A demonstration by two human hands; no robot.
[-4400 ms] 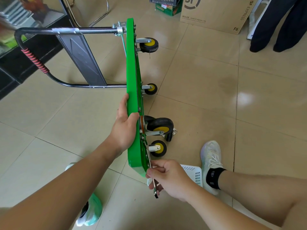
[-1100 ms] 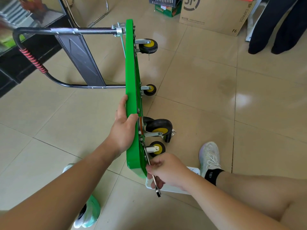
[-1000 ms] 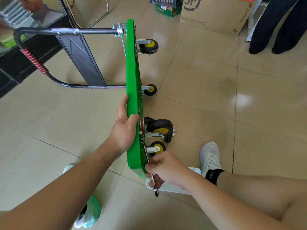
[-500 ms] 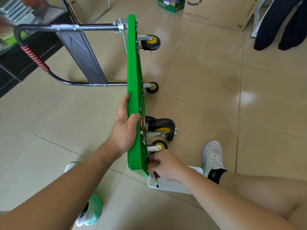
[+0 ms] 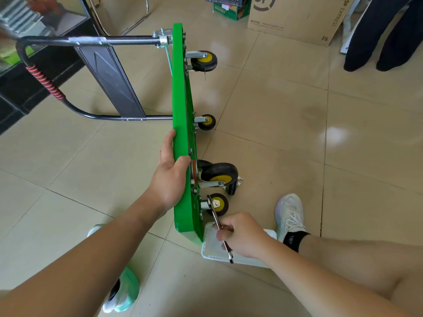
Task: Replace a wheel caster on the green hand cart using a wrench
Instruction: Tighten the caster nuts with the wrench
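1. The green hand cart (image 5: pixel 180 133) stands on its long edge on the tiled floor (image 5: pixel 286 138), running from 12 to 6 o'clock through the middle of the view. Its handle (image 5: pixel 45 83) sticks out toward 9 and its casters toward 3.
2. The left hand (image 5: pixel 170 177) grips the deck's upper edge, with the thumb hooked over the wheel side and the fingers flat along the other face.
3. The right hand (image 5: pixel 242 235), down at 5 o'clock, has its fingers curled round the shank of the wrench (image 5: pixel 217 223).
4. The wrench head reaches up toward 11, onto the bracket of the nearest small caster (image 5: pixel 217 203). Whether it sits on a nut, I cannot tell.
5. Just above, at 12 from that wheel, is the big caster (image 5: pixel 219 175), black with a yellow hub.
6. A white tray (image 5: pixel 212 248) lies on the floor under the right hand, beside the cart's near corner.
7. A cardboard box (image 5: pixel 295 17) sits far off at 1 o'clock.
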